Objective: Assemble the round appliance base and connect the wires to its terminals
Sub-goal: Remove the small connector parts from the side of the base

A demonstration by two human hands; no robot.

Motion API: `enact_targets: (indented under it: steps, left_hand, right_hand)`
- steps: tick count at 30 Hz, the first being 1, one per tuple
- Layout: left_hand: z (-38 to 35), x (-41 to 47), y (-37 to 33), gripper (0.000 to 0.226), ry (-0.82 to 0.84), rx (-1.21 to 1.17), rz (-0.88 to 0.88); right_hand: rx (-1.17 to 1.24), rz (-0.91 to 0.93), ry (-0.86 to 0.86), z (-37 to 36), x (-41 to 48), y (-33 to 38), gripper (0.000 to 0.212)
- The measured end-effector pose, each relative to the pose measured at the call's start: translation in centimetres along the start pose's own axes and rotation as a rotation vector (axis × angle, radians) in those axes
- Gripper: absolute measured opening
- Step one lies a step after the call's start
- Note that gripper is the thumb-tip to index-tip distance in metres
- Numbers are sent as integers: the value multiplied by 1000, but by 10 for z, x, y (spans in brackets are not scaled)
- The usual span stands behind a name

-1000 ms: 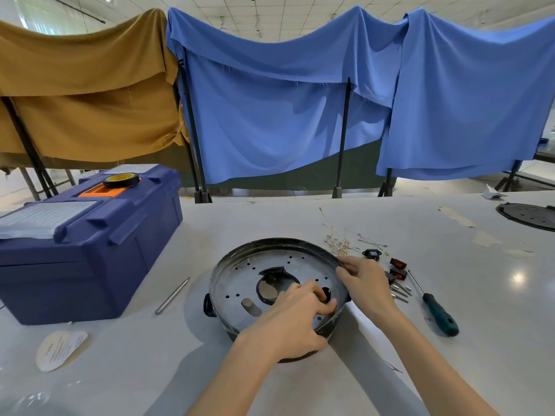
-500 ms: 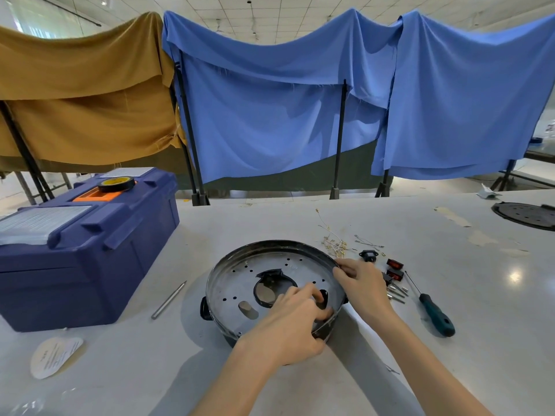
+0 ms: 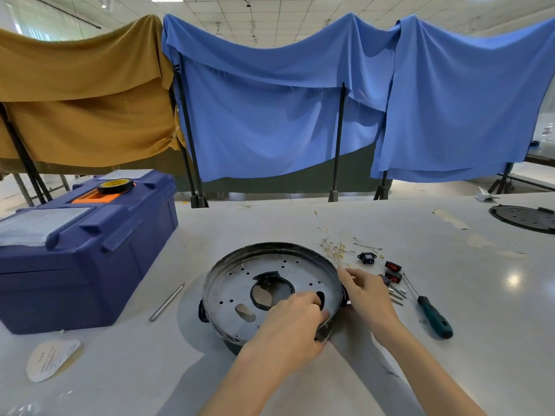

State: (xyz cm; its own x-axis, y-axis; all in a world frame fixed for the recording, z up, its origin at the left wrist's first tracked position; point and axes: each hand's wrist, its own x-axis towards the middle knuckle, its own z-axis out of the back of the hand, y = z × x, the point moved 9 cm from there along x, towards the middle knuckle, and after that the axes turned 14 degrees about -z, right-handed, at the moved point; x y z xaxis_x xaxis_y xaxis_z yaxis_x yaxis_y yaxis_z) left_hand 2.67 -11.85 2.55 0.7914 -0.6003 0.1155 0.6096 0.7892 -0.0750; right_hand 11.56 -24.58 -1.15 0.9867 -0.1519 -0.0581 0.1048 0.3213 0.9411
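Observation:
The round appliance base (image 3: 240, 283), a shallow metal dish with a black rim, small holes and a large central opening, lies on the white table. My left hand (image 3: 288, 328) reaches over its near right side, fingers curled inside by an oval hole and thumb at the rim. On the base's right edge my right hand (image 3: 368, 295) grips the rim with its fingertips. Behind the right hand lies a loose bundle of thin wires (image 3: 333, 247) with metal terminals.
Right of the base lie a black socket (image 3: 366, 258), red switches (image 3: 393, 266), metal pins (image 3: 397, 293) and a green-handled screwdriver (image 3: 432, 316). A blue toolbox (image 3: 84, 250) carrying a tape roll (image 3: 115, 185) stands left. A metal rod (image 3: 166, 301), a paper disc (image 3: 52, 358) and a black plate (image 3: 525, 219) also lie about.
My left hand has slid a little toward the near right rim of the base. The right hand stays on the right rim, and the base has hardly moved.

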Motion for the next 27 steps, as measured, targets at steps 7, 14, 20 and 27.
enact_targets:
  steps: [7, 14, 20, 27]
  left_hand:
    - [-4, 6, -2, 33, 48, 64, 17]
    - [9, 1, 5, 29, -11, 115, 29]
    - [11, -9, 7, 31, -75, -40, 107]
    - [9, -9, 20, 50, -85, -95, 161]
  right_hand:
    - [141, -296, 120, -12, 2, -16, 34]
    - [223, -399, 183, -12, -6, -13, 26]
    - [254, -418, 170, -12, -16, -3, 43]
    - [245, -422, 165, -12, -24, 6, 41]
